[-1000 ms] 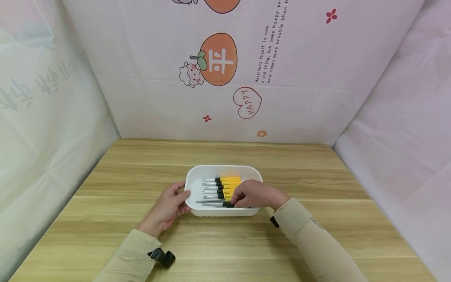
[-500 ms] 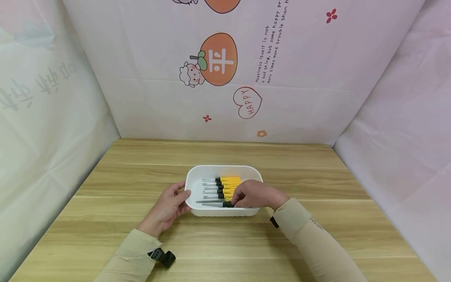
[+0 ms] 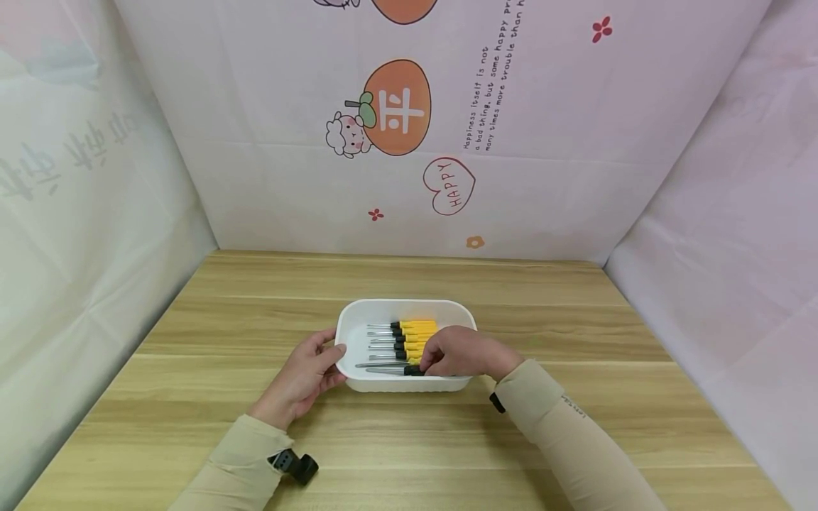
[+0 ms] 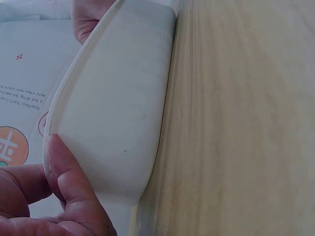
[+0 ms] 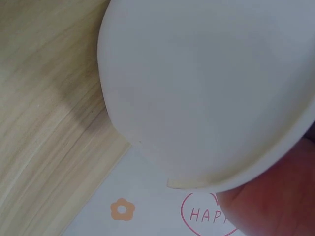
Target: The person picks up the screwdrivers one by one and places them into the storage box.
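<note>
A white plastic tray (image 3: 405, 384) sits on the table, several screwdrivers (image 3: 409, 337) lying side by side inside it, with yellow handles, black collars and metal shafts pointing left. My left hand (image 3: 303, 376) grips the tray's left end, thumb over the rim; in the left wrist view fingers (image 4: 69, 172) press its outer wall. Over the tray's front right part, my right hand (image 3: 463, 351) pinches the black part of the nearest screwdriver (image 3: 414, 370), whose handle end is hidden under the hand. In the right wrist view the tray wall (image 5: 197, 88) hides most of that hand.
The wooden table (image 3: 409, 447) extends around the tray on all sides. Behind it stands a white printed backdrop (image 3: 287, 199), with white sheets (image 3: 96, 248) at the sides. A black camera mount (image 3: 294, 466) is strapped to my left wrist.
</note>
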A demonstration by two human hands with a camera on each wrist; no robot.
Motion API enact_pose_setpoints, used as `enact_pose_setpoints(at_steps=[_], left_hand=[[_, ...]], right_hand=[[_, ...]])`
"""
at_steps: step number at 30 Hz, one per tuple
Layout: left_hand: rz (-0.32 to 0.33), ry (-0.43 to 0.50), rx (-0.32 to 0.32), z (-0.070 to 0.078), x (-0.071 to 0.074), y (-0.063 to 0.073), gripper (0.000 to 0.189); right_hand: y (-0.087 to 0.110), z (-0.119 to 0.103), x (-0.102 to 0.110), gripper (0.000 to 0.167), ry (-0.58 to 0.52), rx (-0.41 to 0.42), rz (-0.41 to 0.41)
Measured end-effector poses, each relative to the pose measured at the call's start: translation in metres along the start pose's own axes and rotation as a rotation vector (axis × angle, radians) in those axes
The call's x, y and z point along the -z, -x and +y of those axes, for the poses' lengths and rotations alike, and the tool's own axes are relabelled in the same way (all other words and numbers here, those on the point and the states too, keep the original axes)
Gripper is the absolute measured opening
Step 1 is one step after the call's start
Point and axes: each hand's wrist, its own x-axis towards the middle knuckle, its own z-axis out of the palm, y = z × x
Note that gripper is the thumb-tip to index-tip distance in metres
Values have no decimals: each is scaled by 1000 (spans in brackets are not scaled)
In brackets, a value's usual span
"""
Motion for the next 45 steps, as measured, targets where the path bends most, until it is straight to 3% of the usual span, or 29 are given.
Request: enact_pose_setpoints(at_steps=[45], left_hand=[[4,-6,-1,1,0,1,52]], right_hand=[[-2,4,-1,12,3,13,5]])
